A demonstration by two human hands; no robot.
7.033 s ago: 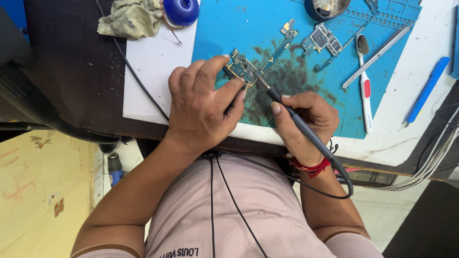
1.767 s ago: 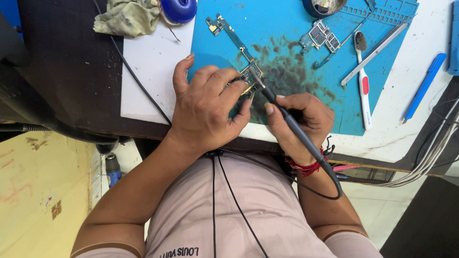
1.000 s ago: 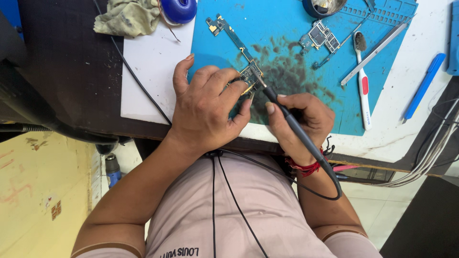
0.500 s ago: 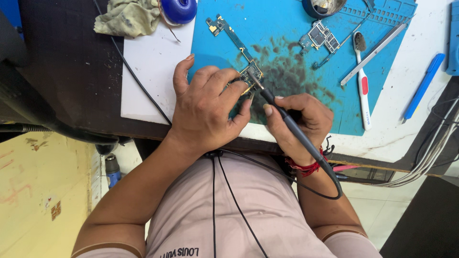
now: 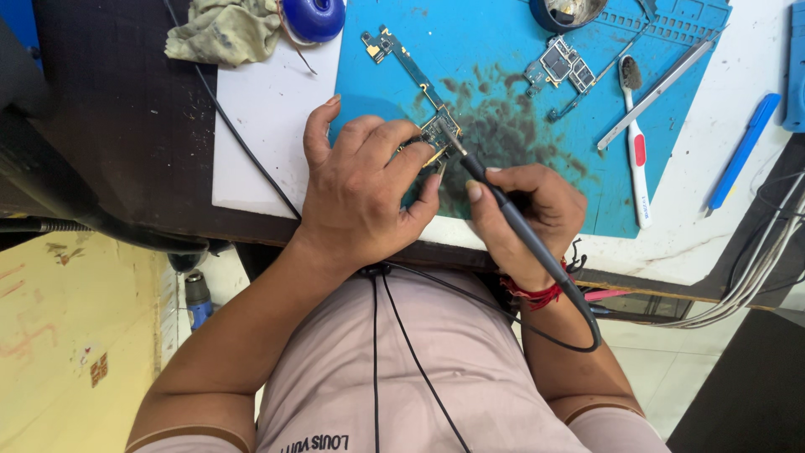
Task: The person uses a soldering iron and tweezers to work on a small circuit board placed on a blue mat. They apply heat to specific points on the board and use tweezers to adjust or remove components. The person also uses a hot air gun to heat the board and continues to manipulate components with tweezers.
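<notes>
Fingers of the left hand (image 5: 360, 189) pinch the long narrow green circuit board (image 5: 419, 101), running far-left; the right hand (image 5: 528, 210) grips the black soldering iron (image 5: 511, 226), tip touching its near end.

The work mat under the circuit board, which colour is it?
The mat is blue with dark stains, head view.

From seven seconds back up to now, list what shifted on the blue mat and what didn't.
The long narrow circuit board was turned: its far end now points up-left across the blue mat, where before it lay under the left hand. That hand still pins its near end, and the right hand still holds the soldering iron, tip on the board. The second circuit board, toothbrush and rag stayed put.
</notes>
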